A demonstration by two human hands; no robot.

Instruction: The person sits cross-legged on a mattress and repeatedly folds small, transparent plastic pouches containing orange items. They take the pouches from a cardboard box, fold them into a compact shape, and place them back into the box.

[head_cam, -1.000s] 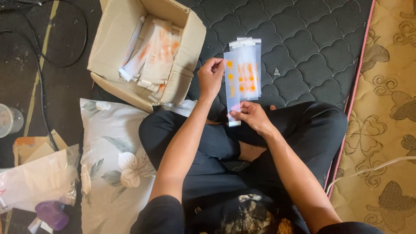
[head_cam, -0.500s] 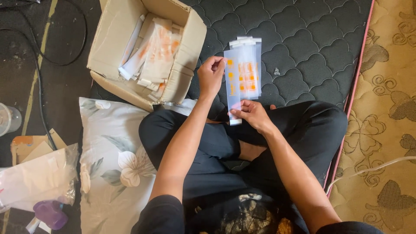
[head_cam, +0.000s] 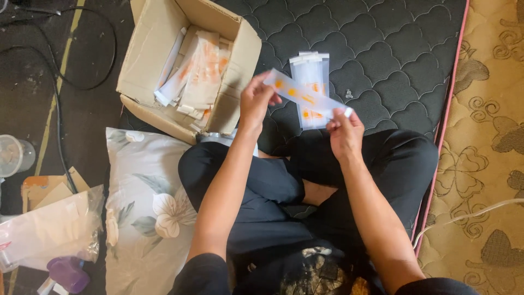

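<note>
Clear packet (head_cam: 305, 97) with orange spots, its contents too small to make out, is tilting above a packet stack (head_cam: 311, 82) on the mattress (head_cam: 393, 49). Left hand (head_cam: 256, 101) and right hand (head_cam: 344, 131) are pinching opposite ends, forearms raised over crossed legs.

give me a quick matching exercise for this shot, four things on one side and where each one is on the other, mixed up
Things:
1. clear packet with orange marks
2. cardboard box
3. floral pillow
4. purple cap

Places:
A. bottom left corner, beside a clear plastic bag
B. held between the left hand and right hand
C. at the top left corner of the dark quilted mattress, open and full of packets
D. by the person's left knee

Pairs: 1-B, 2-C, 3-D, 4-A
</note>
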